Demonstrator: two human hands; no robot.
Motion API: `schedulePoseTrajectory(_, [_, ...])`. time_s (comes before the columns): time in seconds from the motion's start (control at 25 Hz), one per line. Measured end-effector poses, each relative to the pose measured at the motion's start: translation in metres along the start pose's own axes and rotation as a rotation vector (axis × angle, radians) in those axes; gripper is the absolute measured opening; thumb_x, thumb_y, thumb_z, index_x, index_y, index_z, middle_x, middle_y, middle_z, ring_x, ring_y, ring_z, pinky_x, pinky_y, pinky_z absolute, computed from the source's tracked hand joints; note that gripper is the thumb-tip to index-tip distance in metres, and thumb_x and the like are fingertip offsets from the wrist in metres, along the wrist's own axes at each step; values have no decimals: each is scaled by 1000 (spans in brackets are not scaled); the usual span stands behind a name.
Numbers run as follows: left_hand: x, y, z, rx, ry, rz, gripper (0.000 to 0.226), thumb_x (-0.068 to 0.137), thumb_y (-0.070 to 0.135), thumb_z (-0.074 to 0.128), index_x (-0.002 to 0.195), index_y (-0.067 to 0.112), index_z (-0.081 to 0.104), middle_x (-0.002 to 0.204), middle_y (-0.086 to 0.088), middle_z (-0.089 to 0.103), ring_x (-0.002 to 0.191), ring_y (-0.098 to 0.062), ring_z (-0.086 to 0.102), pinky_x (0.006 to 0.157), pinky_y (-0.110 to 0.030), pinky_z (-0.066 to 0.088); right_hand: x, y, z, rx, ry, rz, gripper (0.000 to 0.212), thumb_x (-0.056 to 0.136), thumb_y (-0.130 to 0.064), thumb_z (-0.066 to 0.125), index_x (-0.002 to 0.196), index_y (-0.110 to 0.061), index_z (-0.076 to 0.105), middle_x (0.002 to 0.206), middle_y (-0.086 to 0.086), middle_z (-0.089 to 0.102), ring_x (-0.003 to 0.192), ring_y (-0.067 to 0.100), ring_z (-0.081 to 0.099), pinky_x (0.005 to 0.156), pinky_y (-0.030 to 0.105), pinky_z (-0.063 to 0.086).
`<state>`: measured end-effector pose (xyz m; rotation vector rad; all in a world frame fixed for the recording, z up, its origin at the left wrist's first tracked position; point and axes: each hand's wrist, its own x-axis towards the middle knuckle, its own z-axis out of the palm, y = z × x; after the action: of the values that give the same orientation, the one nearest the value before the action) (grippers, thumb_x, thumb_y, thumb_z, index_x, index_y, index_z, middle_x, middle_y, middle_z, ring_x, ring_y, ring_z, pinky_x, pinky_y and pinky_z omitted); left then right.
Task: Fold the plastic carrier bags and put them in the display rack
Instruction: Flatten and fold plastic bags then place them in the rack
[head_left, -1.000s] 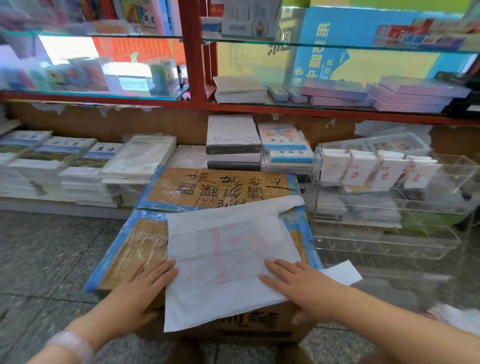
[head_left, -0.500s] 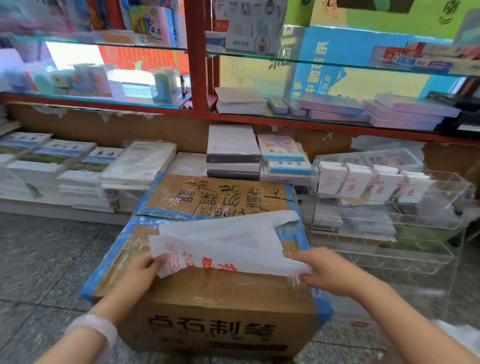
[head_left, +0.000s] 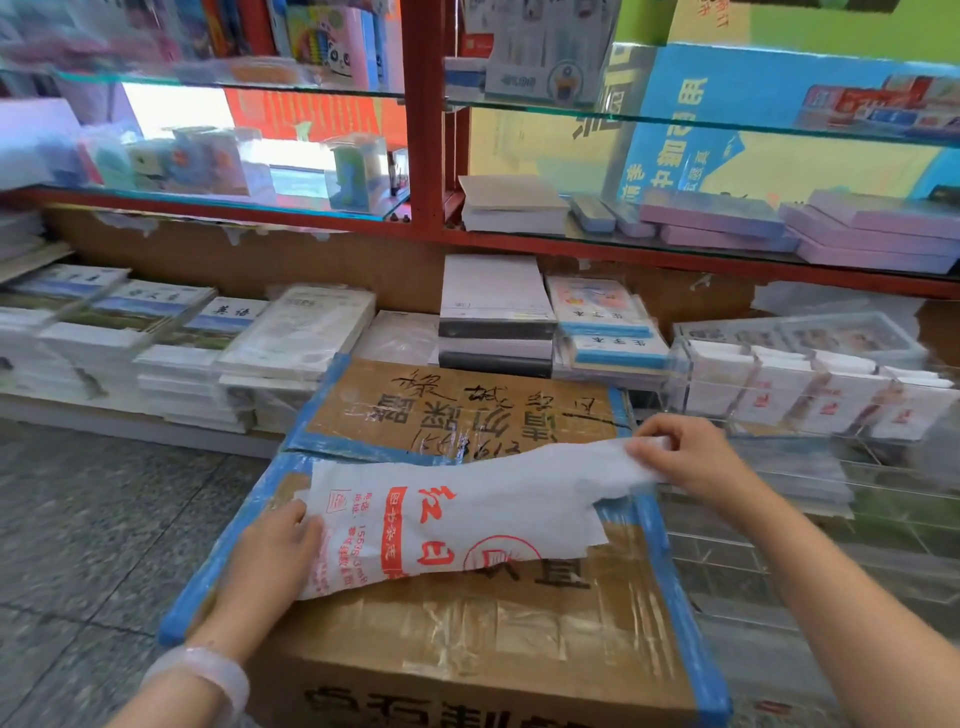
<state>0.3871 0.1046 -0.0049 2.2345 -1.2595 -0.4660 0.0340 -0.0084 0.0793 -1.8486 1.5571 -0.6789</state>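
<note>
Between both hands: carrier bag (head_left: 467, 514) being folded over a taped cardboard box (head_left: 467, 639).
Left hand (head_left: 270, 556) is pinching its near-left edge; right hand (head_left: 680, 457) is gripping the far-right end, lifted. Display rack (head_left: 810, 395) is sitting just beyond the right hand.

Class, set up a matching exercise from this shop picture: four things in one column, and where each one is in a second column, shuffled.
Things:
1. bag
2. box
3. rack
4. left hand

Places:
A. right of the box, holding folded bags
B. under the bag
C. at the bag's left end
D. stretched between both hands

Pairs: 1-D, 2-B, 3-A, 4-C
</note>
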Motion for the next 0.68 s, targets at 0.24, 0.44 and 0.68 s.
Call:
schedulePoseTrajectory(0.24, [-2, 6, 6, 198, -19, 30, 21, 97, 29, 41, 78, 22, 46, 76, 3, 53, 68, -9, 51, 53, -26, 37, 38, 15, 55, -427, 276, 41, 41, 93, -29, 55, 132, -18, 50, 130, 6, 53, 118, 24, 48, 98, 39, 39])
schedulePoseTrajectory(0.44, [0, 9, 5, 178, -66, -36, 19, 96, 27, 41, 78, 21, 43, 76, 5, 51, 72, -11, 52, 66, -32, 48, -2, -51, 127, -592, -232, -475, 67, 87, -65, -4, 148, -41, 14, 158, -7, 4, 146, 18, -6, 112, 51, -13])
schedulePoseTrajectory(0.68, [2, 10, -2, 171, -110, -41, 23, 94, 18, 42, 72, 13, 42, 74, -3, 51, 67, -16, 47, 54, -29, 31, -11, -17, 175, -762, -569, -487, 81, 65, -72, -14, 144, -51, -9, 157, -9, -18, 142, 26, -23, 102, 62, -23])
